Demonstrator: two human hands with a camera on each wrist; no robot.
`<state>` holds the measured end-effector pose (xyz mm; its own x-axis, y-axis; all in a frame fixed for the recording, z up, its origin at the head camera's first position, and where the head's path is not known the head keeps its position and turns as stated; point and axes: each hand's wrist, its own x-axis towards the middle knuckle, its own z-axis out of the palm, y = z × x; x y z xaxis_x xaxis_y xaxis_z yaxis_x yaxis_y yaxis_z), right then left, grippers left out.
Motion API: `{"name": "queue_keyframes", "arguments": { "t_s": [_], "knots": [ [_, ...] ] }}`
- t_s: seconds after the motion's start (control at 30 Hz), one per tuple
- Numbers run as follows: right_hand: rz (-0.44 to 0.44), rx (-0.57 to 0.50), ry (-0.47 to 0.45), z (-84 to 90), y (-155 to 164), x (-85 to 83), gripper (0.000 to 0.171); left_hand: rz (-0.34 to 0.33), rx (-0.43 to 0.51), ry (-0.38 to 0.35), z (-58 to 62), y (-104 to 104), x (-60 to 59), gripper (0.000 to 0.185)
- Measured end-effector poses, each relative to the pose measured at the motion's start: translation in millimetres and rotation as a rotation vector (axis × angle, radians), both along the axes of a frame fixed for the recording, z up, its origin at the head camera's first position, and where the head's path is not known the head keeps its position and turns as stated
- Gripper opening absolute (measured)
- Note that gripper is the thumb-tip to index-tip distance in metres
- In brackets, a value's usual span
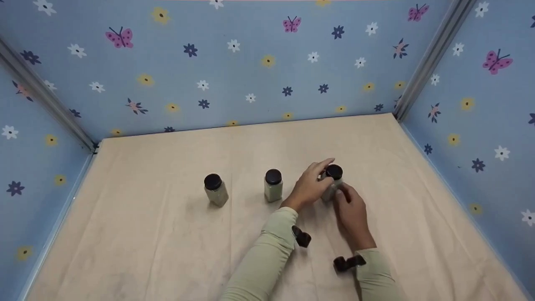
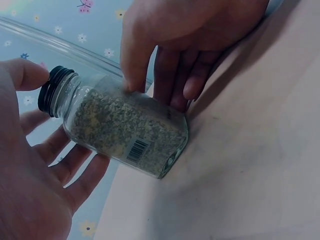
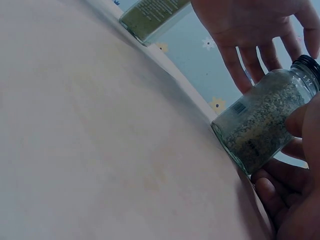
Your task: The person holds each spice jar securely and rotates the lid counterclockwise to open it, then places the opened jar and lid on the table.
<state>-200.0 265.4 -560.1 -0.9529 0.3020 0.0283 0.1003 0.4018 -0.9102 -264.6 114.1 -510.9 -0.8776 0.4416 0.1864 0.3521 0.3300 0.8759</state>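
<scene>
Three small glass jars of greenish dried herbs with black lids stand in a row on the beige cloth. My right hand (image 1: 350, 207) grips the rightmost jar (image 1: 333, 180) from the near side, its fingers curled on the glass (image 2: 125, 130). My left hand (image 1: 310, 186) is at that jar's left side with fingers straight and spread (image 2: 55, 165), thumb near the black lid (image 2: 50, 89). In the right wrist view the jar (image 3: 260, 125) has its base on the cloth, with my right hand (image 3: 292, 200) below it and my left hand (image 3: 250, 30) above.
The middle jar (image 1: 273, 186) and the left jar (image 1: 215, 191) stand untouched to the left. The beige cloth (image 1: 167, 251) covers the table. Blue walls with flowers and butterflies (image 1: 250, 62) close in the back and both sides.
</scene>
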Motion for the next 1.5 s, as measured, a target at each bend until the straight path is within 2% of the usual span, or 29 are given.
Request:
{"name": "queue_keyframes", "arguments": {
  "t_s": [0.13, 0.47, 0.93, 1.07, 1.2, 1.37, 1.5],
  "knots": [
    [0.004, 0.005, 0.010, -0.2, 0.0, -0.1, 0.043, -0.023, -0.007, 0.011, 1.9, -2.7, -2.2, 0.051],
    [0.005, -0.001, 0.022, -1.5, 0.6, -1.3, 0.044, -0.036, 0.076, -0.005, -1.5, -1.8, -3.1, 0.045],
    [0.023, 0.017, 0.049, -1.8, 2.9, -0.3, 0.043, 0.000, 0.154, -0.031, -7.0, 1.1, -1.6, 0.043],
    [0.015, 0.027, 0.050, -2.5, 2.9, -0.1, 0.042, -0.009, 0.113, -0.043, -6.4, 0.7, -2.1, 0.052],
    [0.009, 0.034, 0.046, -2.4, 2.7, -0.3, 0.043, -0.050, 0.070, -0.039, -1.8, -3.1, -6.5, 0.058],
    [0.009, 0.029, 0.041, -2.9, 2.0, 0.4, 0.043, -0.121, 0.043, 0.002, 5.1, -7.7, -14.3, 0.053],
    [0.011, 0.002, 0.051, -2.9, 1.8, 0.8, 0.042, -0.145, 0.025, 0.015, 6.9, -9.2, -17.1, 0.047]
  ]
}}
